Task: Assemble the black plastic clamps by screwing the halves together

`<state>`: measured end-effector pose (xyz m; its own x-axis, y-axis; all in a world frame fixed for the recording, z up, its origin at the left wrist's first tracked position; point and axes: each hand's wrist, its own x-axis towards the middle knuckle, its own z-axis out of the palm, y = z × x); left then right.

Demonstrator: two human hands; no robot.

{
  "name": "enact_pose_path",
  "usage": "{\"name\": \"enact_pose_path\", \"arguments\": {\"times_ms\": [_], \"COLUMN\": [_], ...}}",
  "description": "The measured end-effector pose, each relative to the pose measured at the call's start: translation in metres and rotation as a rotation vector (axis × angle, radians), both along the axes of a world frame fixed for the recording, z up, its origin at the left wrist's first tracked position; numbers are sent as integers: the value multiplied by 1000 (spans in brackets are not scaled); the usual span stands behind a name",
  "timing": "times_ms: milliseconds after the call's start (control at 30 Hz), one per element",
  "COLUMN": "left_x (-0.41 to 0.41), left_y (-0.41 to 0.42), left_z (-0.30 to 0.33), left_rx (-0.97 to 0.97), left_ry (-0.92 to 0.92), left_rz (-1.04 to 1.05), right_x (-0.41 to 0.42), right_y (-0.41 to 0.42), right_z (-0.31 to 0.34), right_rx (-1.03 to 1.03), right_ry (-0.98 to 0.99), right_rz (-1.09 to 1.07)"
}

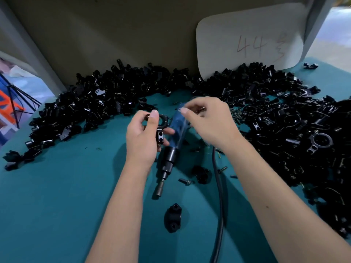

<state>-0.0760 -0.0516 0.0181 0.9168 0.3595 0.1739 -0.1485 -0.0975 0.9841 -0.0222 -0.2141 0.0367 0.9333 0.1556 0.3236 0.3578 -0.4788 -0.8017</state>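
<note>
Black plastic sits pinched in the left hand (141, 133): its thumb and curled fingers close round a clamp (160, 123), a ring-shaped piece whose two halves appear to be held together, with a two-holed lug hanging below the thumb. Just to the right, the right hand (210, 120) has its fingertips drawn together on a small brassy screw (201, 109), lifted above the table and not yet touching the clamp. Some blur softens those fingertips, so how the screw lies in them cannot be told exactly.

Beneath and between the hands lies a blue driver (175, 137), flat on the teal table (57, 205), bit pointing toward the person, its cable (220, 196) running off toward the near edge. Neither hand is on it.

Judged from this, the clamp in hand is at the screw-starting step: halves mated, screw not seated, driving still to come.

Nearer the person, one clamp half (172, 220) lies alone, and loose screws (185, 181) are scattered beside the cable. Farther out, a heap of parts (106, 99) banks along the back wall on the left, and another heap (294, 126) spreads to the right, with some ring-shaped, seemingly joined clamps in it. Much of the work appears to remain.
</note>
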Motion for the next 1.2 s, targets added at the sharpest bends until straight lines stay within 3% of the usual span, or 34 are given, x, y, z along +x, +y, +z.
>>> {"name": "enact_pose_path", "arguments": {"times_ms": [100,267,500,600,667,733,867,933,1000,1200], "left_x": [2,15,53,61,64,66,70,71,74,86], "left_y": [-19,-63,-166,-205,-223,-234,-240,-238,-230,-192], "left_z": [3,12,46,43,38,31,23,23,23,20], "left_rx": [58,62,464,637,653,649,724,663,618,731], "left_ry": [-61,-17,-119,-200,-183,-168,-163,-146,-122,25], "left_rz": [-12,-40,-134,-210,-272,-338,-456,-485,-472,-313], "right_x": [-5,-4,5,9,9,8,17,27,41,75], "right_y": [-7,-49,-157,-206,-229,-242,-236,-222,-201,-137], "right_z": [17,38,67,69,71,77,90,96,100,94], "right_rx": [168,123,106,-136,-332,-391,-382,-418,-435,-512], "right_ry": [120,110,211,258,273,253,191,132,144,203], "right_rz": [308,289,-91,-315,-437,-530,-582,-565,-493,-331]}}
